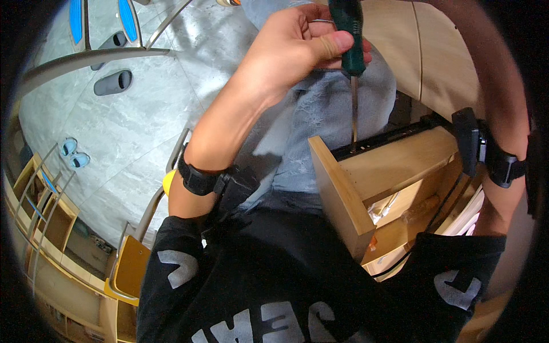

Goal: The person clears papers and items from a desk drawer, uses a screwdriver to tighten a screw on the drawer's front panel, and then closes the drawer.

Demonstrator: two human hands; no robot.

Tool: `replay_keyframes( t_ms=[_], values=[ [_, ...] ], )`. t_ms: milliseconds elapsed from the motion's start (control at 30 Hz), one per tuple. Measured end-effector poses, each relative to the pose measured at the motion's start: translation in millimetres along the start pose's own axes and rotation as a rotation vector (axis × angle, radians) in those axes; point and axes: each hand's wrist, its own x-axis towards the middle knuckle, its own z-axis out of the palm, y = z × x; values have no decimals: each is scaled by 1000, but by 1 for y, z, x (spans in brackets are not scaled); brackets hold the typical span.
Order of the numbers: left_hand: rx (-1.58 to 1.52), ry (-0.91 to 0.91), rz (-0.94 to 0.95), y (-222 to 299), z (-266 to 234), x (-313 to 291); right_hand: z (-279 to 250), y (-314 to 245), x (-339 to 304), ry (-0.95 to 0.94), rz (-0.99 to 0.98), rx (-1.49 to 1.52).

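Note:
A screwdriver (354, 60) with a dark green handle and a long metal shaft stands nearly upright. My left hand (309, 43) has its thumb and fingers closed round the handle. The shaft's tip meets a black metal drawer slide (389, 137) fixed along a wooden drawer (394, 166). The drawer's light wood front panel (340, 197) faces my body. My right forearm (497, 74) rises along the right side and bends inward at the top, where its hand lies outside the picture. The upper end of the screwdriver handle is cut off too.
My denim-covered leg (337, 108) is beside the drawer. A beige panel (440, 51) stands beyond it. Black cable (437, 214) hangs by the drawer. Grey slippers (112, 83), a metal rack frame (86, 60), a yellow chair (128, 271) and wooden shelving (74, 286) are on the left.

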Motion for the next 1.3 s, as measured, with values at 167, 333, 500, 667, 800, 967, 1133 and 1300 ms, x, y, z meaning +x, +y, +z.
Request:
replay_keyframes(
  t_ms=[167,333,500,667,800,967,1133,1300],
  values=[
    [141,34,-31,9,-6,-5,-11,-14,11,-120,52,-29],
    [191,-209,-120,30,-18,-4,2,4,-11,-7,-221,126],
    [-253,-145,-9,21,-12,2,-19,4,-8,-165,-177,357],
    [-247,-354,77,0,-17,14,-8,14,-3,-189,-133,482],
    [58,31,33,8,-28,2,7,-1,23,134,-177,218],
    [194,119,155,17,-11,-1,-1,-18,27,-55,39,76],
    [374,54,20,18,2,6,2,4,9,-102,-1,175],
    [-288,-98,12,21,-14,-6,6,8,9,-5,-265,349]
  ],
)
